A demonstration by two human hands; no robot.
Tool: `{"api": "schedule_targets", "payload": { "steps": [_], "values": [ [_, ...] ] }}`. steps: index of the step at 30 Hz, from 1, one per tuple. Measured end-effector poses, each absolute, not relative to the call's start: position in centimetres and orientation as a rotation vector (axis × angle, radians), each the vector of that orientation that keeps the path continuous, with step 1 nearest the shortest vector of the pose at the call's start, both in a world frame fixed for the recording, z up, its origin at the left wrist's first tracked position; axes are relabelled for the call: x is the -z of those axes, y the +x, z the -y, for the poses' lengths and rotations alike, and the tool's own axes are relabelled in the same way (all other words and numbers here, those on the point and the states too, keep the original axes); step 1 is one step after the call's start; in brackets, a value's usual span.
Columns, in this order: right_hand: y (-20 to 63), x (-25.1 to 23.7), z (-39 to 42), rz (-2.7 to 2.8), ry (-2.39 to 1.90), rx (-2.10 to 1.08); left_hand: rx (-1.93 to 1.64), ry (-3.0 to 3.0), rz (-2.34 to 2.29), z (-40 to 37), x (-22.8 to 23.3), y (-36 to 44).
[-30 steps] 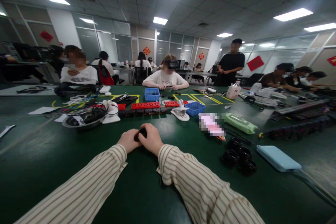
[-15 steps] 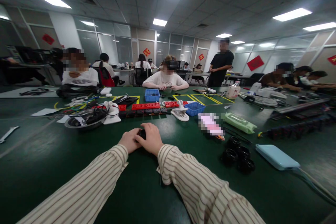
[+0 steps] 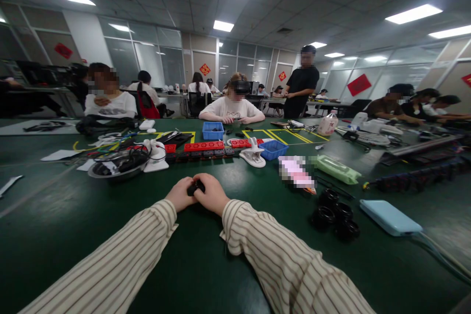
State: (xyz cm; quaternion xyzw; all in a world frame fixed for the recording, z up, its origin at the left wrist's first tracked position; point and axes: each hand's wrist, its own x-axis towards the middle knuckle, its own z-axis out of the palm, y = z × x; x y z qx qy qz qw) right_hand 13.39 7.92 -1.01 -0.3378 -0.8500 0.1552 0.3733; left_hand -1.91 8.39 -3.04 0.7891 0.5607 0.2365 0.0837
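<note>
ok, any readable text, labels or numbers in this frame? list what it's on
None can be read.
Red signs on the walls: gold marks, too small to read.
Pink packet: blurred out.
White jug: label too small.
Small black part held between the left hand and right hand: no marking visible.

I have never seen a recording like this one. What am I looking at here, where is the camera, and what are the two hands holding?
The camera sits on a person's head and looks forward and down, so the striped sleeves are that person's own arms. The left hand and the right hand meet on a green table and together grip a small black part; what it is cannot be told. To the right lie black rings and a light blue case. Farther back are a row of red and black blocks, two blue bins and a bowl of cables. Other people sit around the table.
</note>
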Motion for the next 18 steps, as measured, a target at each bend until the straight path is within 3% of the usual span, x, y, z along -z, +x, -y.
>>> {"api": "schedule_targets", "payload": {
  "steps": [18],
  "values": [
    [13.1, 1.1, -7.5, 2.097, -1.251, -0.177, -0.468, 2.385, -1.956, -6.9, 1.6, -0.5]
  ]
}}
